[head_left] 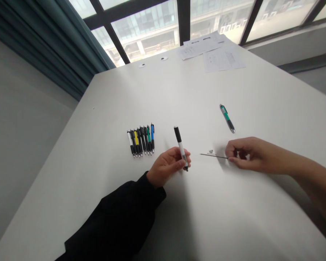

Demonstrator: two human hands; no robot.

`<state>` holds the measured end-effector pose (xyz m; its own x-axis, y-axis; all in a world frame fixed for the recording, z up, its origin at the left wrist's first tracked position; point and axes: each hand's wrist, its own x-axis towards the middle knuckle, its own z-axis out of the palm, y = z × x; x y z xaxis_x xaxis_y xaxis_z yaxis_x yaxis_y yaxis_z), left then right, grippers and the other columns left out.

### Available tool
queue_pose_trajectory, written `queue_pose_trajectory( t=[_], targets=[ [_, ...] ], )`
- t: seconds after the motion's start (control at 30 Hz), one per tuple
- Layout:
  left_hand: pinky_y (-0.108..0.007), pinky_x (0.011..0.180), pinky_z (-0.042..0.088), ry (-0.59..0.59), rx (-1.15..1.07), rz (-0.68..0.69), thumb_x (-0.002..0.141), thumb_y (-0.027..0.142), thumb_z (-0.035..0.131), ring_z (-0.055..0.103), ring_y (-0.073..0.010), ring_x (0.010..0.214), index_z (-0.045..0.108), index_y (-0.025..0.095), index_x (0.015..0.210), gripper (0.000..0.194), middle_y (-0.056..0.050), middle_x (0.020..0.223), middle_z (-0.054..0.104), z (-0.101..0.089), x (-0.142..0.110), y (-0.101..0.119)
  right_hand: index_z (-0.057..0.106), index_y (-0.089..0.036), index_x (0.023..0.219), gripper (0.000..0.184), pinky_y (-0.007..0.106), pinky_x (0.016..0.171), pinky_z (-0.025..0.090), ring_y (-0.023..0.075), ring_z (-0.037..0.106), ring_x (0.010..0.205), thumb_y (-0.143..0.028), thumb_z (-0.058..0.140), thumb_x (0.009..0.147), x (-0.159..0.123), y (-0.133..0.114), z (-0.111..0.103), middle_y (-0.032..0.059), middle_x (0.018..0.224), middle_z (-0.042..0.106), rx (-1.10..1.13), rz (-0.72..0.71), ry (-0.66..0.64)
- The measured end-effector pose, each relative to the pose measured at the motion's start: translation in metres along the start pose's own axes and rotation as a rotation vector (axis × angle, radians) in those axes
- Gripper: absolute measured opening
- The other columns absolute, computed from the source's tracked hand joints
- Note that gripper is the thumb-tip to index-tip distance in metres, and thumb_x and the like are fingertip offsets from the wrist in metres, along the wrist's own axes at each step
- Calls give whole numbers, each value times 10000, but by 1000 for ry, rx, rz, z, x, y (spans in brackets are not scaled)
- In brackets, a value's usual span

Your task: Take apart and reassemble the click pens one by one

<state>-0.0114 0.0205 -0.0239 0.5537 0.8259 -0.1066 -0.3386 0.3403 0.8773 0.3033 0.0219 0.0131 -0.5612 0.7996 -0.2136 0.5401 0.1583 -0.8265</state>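
My left hand (pixel 168 166) is closed around the lower end of a white pen body with a black top (pixel 180 145), held tilted above the white table (pixel 163 217). My right hand (pixel 247 154) pinches the end of a thin dark refill (pixel 213 156) that points left just over the table. A tiny pale part (pixel 211 151) lies beside the refill. A row of several assembled pens (pixel 141 140) in white, yellow, green and blue lies to the left of my left hand. One green pen (pixel 227 118) lies alone, farther back on the right.
Printed paper sheets (pixel 216 54) lie at the far end of the table by the window. Two small round fittings (pixel 153 62) sit near the far edge. A teal curtain (pixel 51 43) hangs at the left, beside a grey wall.
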Motion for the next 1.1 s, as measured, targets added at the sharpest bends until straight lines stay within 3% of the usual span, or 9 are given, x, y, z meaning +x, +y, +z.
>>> queue_pose_trajectory(
  t=[0.17,0.3,0.47,0.67,0.83,1.1],
  targets=[
    [-246,654,472,-154,298,-108,775,331,864,604,-116,682,692,107,944,329,-61,822,685,4,-7,7,601,-186,765,224,224,469,359,88,450,517,-329,724,885,-1,1,0,-17,637,541,358,-101,147],
    [-220,579,419,-240,562,-26,796,357,832,495,-81,577,721,90,919,314,-14,691,613,5,-8,11,668,-190,868,124,220,425,348,87,470,498,-291,728,906,1,4,0,-10,671,541,611,-244,185],
    [-215,575,431,-249,640,36,806,355,817,484,-80,570,731,85,940,313,-7,682,593,5,-6,11,750,-186,857,97,214,392,279,76,480,507,-276,787,858,2,-2,-3,13,724,551,879,-304,235],
    [-221,577,435,-269,689,65,819,399,806,494,-87,570,752,88,936,336,-20,689,603,2,-6,9,780,-231,814,156,203,373,208,62,418,507,-334,883,758,0,-9,-4,14,711,567,998,-158,461],
    [-229,583,438,-286,710,107,828,392,800,503,-97,585,764,85,948,332,-37,707,614,2,-7,9,730,-218,733,248,237,390,233,103,402,533,-394,903,719,5,-4,0,17,646,536,976,-74,624],
    [-246,611,445,-311,731,145,836,391,794,522,-117,621,781,100,954,315,-60,733,641,1,-5,8,684,-176,692,261,237,395,242,71,451,478,-348,856,788,7,-10,1,14,655,574,918,-105,535]
  ],
)
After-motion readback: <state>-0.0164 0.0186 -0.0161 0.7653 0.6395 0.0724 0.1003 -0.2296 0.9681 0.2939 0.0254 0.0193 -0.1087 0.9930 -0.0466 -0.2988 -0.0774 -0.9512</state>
